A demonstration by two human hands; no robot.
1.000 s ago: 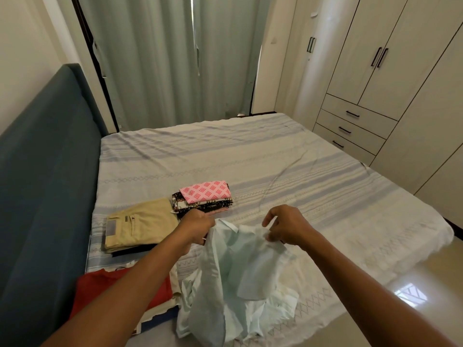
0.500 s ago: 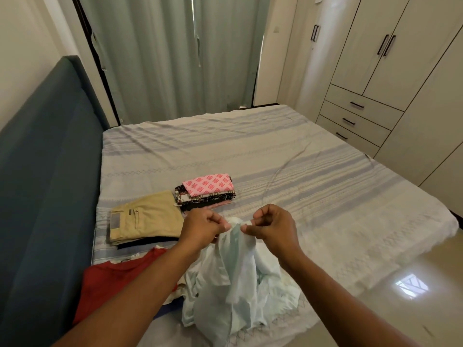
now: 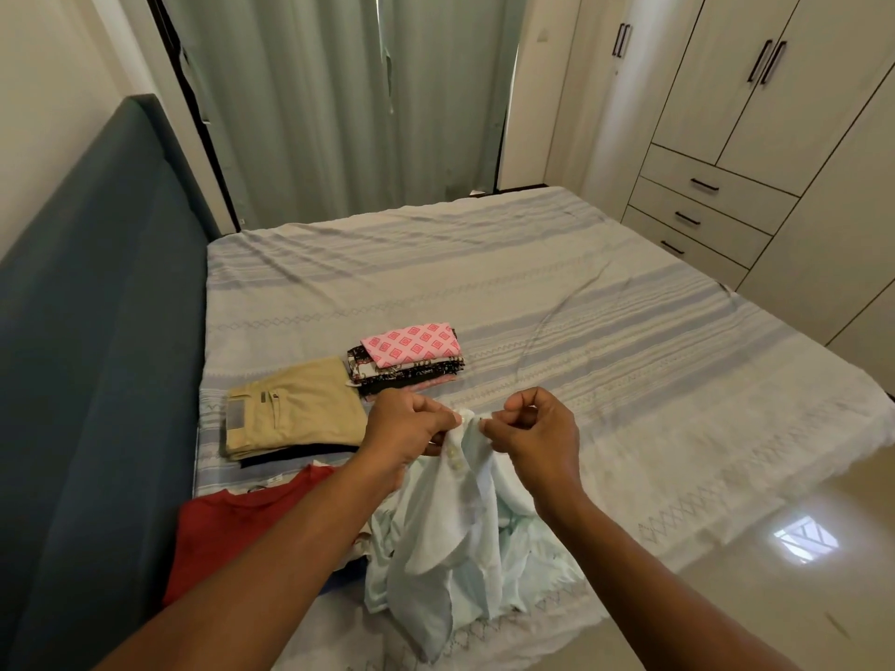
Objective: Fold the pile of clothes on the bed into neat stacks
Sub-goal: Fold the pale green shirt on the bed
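The left hand [image 3: 411, 428] has a tight grip: its fingers are curled in and its thumb and fingertips pinch the top edge of a pale mint button-front shirt [image 3: 450, 540]. The right hand [image 3: 540, 435] is closed the same way and pinches the same edge just at three o'clock of the left. The two pinches are almost touching, with only a small peak of cloth between them. The shirt hangs from both grips toward six o'clock. Its button strip faces up just below the left fingertips, and its lower part lies crumpled on the near edge of the bed with a cream-and-blue striped cover [image 3: 605, 331].

At eight o'clock of the hands, partly under the left forearm, a flat red garment [image 3: 232, 530] lies on the bed. At ten o'clock, folded khaki trousers [image 3: 295, 409] rest on top of a dark folded garment [image 3: 300, 452]. At twelve o'clock, just beyond the hands, a folded pink diamond-print cloth [image 3: 411, 343] tops a small stack of black patterned cloth [image 3: 411, 372], beside the trousers.

A teal upholstered headboard [image 3: 97, 331] runs along the bed's nine o'clock side. Grey-green curtains [image 3: 339, 113] hang beyond the bed at twelve o'clock. A pale wardrobe with dark handles [image 3: 775, 89] and shut drawers stands at two o'clock, and a glossy floor [image 3: 775, 549] shows at four o'clock.
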